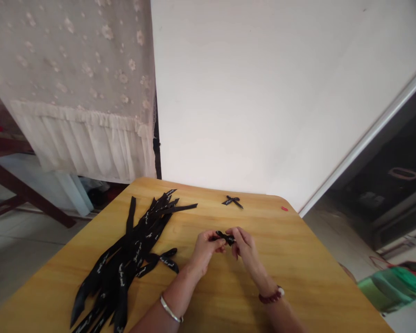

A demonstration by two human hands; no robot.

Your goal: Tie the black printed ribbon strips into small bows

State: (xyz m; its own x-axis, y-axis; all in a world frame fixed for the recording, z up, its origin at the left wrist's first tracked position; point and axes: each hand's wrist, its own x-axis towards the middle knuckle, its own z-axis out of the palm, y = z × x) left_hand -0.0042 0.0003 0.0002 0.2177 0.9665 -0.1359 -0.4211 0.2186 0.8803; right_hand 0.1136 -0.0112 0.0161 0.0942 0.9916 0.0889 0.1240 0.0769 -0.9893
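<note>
Between my two hands, a little above the table, is a black ribbon bow (225, 237) with pale lettering. My left hand (207, 247) pinches its left side between thumb and fingers. On its right side my right hand (243, 245) grips it with thumb and forefinger. A finished black bow (233, 200) lies by the table's far edge, beyond my hands. Left of my left arm lies a long heap of black printed ribbon strips (138, 245), with one looped ribbon piece (168, 260) at its right side.
The wooden table (298, 277) has rounded far corners and meets a white panel (242, 92) at the back. A small red object (284, 208) lies near the far right corner. A lace curtain (90, 83) hangs at left; a green translucent item (384, 289) stands right of the table.
</note>
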